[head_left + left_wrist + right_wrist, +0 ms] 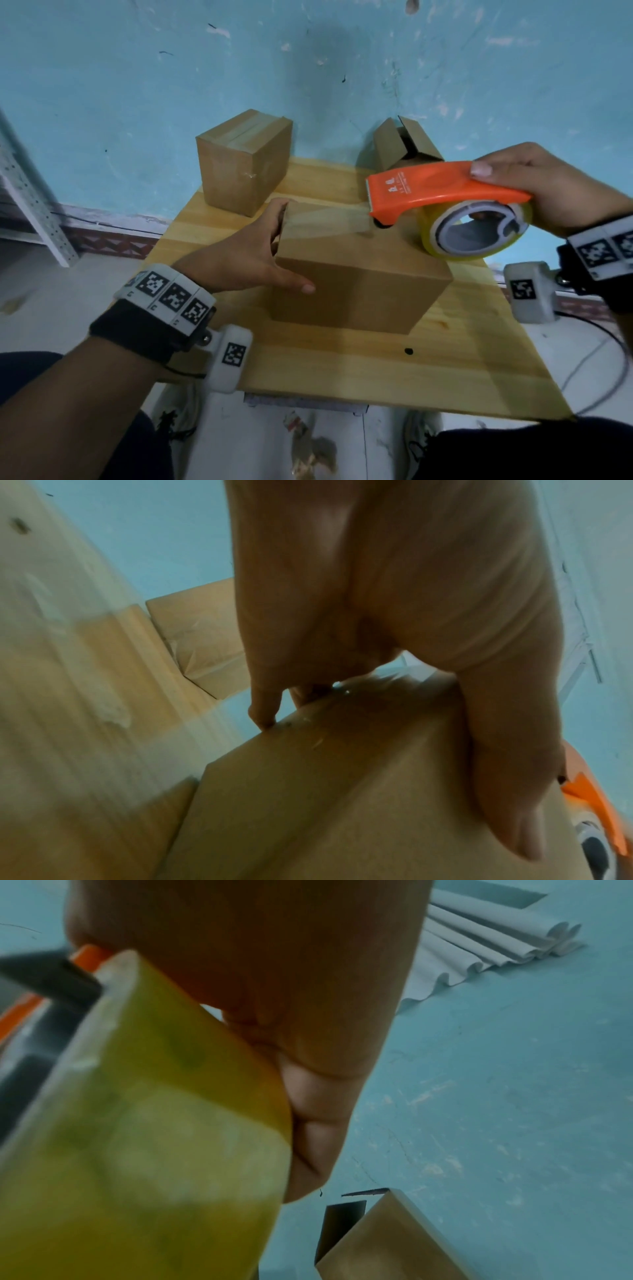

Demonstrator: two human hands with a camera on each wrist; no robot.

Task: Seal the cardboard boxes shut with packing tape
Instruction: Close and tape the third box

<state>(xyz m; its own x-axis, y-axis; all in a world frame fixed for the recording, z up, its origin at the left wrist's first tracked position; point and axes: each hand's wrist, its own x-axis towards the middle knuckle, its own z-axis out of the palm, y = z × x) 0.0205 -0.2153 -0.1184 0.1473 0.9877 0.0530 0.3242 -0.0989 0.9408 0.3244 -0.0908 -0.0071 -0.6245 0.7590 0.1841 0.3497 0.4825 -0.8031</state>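
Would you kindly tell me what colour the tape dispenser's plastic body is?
Bright orange; the plastic tape dispenser shows best in the head view.

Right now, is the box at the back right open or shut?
Open. The back-right box has its flaps standing apart around a dark gap, seen in the head view.

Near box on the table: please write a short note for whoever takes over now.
Left hand holds the near box at its left edge, over the tape end. Right hand grips the tape dispenser above the box's right side; the tape strip stretches across the top, not cut. Far left box is taped. Far right box is open: seal it next.
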